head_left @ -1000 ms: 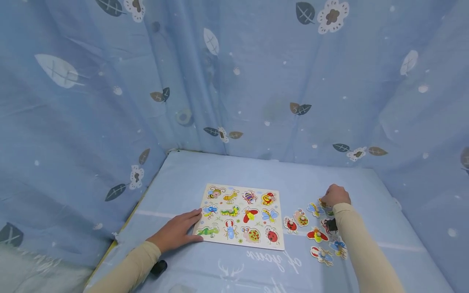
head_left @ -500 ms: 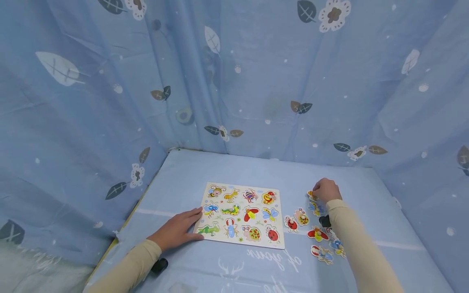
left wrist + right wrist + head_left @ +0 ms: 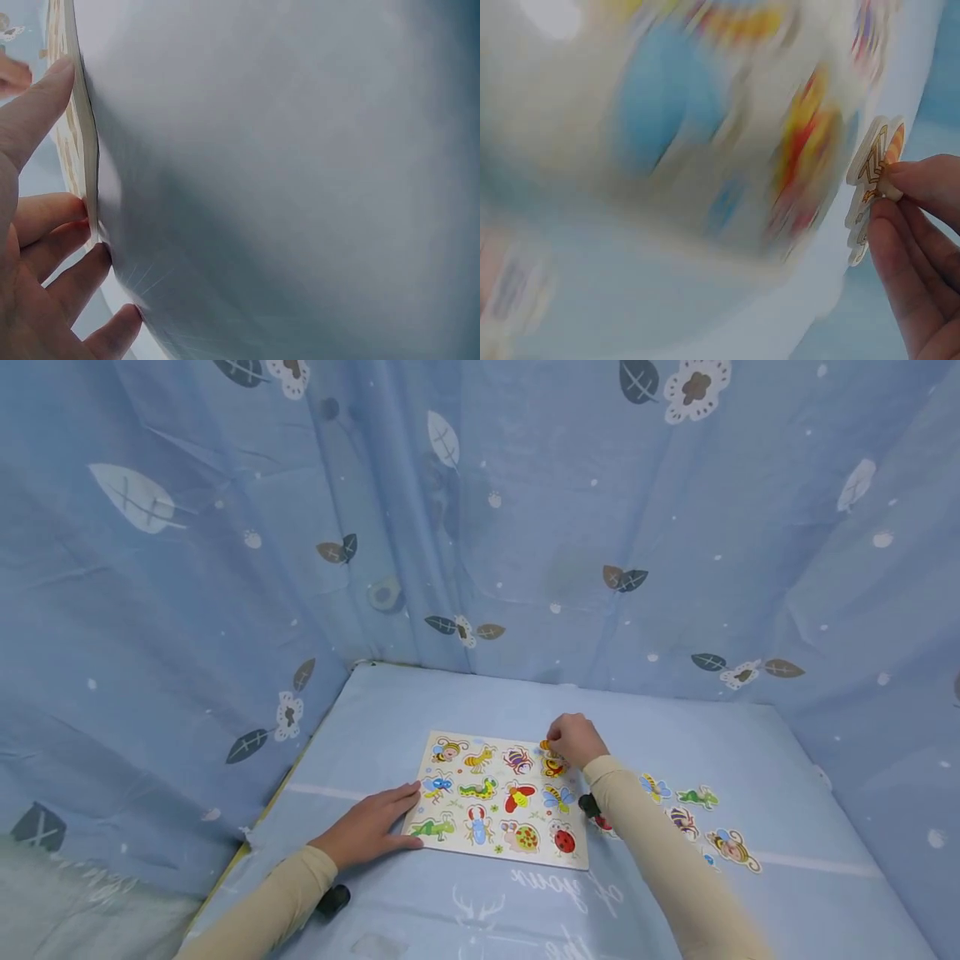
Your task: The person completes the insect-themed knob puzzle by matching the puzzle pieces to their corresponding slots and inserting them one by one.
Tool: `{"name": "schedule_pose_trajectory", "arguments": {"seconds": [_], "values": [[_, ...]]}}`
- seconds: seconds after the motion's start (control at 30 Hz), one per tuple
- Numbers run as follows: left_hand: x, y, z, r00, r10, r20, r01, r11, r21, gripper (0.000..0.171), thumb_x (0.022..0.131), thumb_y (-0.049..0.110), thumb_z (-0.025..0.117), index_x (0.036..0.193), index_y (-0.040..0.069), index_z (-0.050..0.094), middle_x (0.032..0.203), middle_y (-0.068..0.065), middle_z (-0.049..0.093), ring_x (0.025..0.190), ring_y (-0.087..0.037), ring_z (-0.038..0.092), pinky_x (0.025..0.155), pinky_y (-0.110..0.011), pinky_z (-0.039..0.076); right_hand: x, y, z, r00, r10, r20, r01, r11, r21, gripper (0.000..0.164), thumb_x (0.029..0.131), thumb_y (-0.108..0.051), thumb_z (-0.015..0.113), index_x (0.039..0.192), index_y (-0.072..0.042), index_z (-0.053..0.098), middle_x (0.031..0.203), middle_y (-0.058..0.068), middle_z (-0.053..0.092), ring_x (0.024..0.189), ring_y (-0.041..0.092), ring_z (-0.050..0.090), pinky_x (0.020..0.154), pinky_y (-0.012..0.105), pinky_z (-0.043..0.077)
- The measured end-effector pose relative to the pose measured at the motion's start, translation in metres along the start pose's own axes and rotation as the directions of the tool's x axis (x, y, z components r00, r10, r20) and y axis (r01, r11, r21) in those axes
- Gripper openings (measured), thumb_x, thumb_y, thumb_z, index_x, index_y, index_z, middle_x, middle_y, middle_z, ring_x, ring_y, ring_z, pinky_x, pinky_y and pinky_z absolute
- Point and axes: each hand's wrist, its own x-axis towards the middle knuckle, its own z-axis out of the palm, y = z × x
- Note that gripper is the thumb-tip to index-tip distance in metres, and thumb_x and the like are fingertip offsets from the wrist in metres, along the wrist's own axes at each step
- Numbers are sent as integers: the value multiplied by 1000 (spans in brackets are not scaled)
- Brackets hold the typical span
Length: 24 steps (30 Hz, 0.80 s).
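Observation:
A pale wooden puzzle board (image 3: 540,859) printed with insects lies on the blue-covered table. My left hand (image 3: 367,828) rests at its left side, fingers spread, with the thumb near the lower left corner; in the left wrist view the fingertips (image 3: 56,71) touch the board's edge. Over the board's upper right corner, my right hand (image 3: 576,741) pinches an orange-striped insect puzzle piece (image 3: 870,169) by its knob, between thumb and fingers. The piece is tilted on edge in the right wrist view, close to the red and yellow insect picture (image 3: 553,767).
Loose insect pieces lie right of the board: a blue dragonfly (image 3: 655,787), a green one (image 3: 697,797), a purple spider (image 3: 682,822) and a bee (image 3: 733,849). My right forearm hides others. A patterned blue curtain (image 3: 525,527) hangs behind the table.
From the loose pieces, my right hand has moved left to the board's upper right corner, carrying the orange-striped puzzle piece. My left hand has stayed at the board's left edge.

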Motion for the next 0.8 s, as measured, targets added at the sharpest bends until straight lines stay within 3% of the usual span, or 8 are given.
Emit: {"name": "schedule_pose_trajectory", "arguments": {"seconds": [0.17, 0.33, 0.8], "values": [[-1, 1, 1, 1000, 2, -5, -3, 1000, -10, 85, 81, 62, 68, 147, 12, 45, 157, 2, 37, 142, -23, 40, 114, -44, 40, 7, -42, 16, 994, -110, 2, 110, 994, 2, 10, 88, -9, 70, 84, -12, 77, 82, 0, 72, 68, 11, 61, 63, 28, 55], [-1, 1, 2, 1000, 6, -11, -6, 1000, -20, 85, 81, 62, 67, 147, 13, 44, 157, 3, 36, 142, -22, 40, 114, -44, 40, 11, -74, 31, 986, -164, 35, 164, 986, 11, 10, 89, -8, 68, 83, -11, 76, 78, 1, 70, 63, 11, 58, 60, 28, 52], [-3, 1, -2, 1000, 5, -17, -5, 1000, -28, 85, 82, 61, 67, 147, 13, 44, 157, 2, 37, 142, -23, 40, 114, -45, 40, 19, -109, 59, 980, -162, 116, 166, 986, -24, 10, 88, -10, 70, 80, -13, 75, 79, -3, 69, 67, 11, 57, 62, 25, 49]]}}
